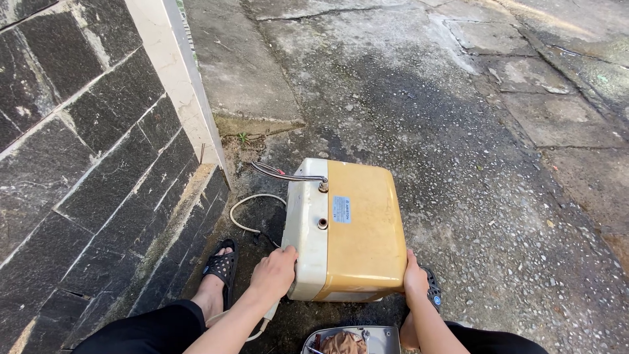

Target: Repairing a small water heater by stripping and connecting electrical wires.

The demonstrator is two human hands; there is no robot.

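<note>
Head view, looking down at the ground outdoors.

Object: boxy water heater (354,229) with a yellowed front panel and cream-white side. It rests on the concrete ground (458,131), just beside the dark stone-tiled wall (78,170). The cream side faces left and carries two round pipe fittings and a small pale label.

Attachments: a braided metal hose (282,174) leaves the upper fitting and runs left toward the wall. A white cord (246,213) loops on the ground between the heater and the wall.

Left hand (275,270): fingers curled over the near left corner of the heater, gripping the cream side edge.

Right hand (414,272): pressed against the near right edge of the yellow panel, fingers wrapped round the corner; gripping the heater.

Stance: the person's left foot in a black perforated sandal (221,265) stands between wall and heater. The right foot is mostly hidden behind the right forearm. Dark trousers at the lower frame edge.

Other: a metal-rimmed object (383,337) with something brownish inside sits at the bottom edge, near the heater; cannot tell what it is. The ground is damp and dark in patches, cracked toward the top.
</note>
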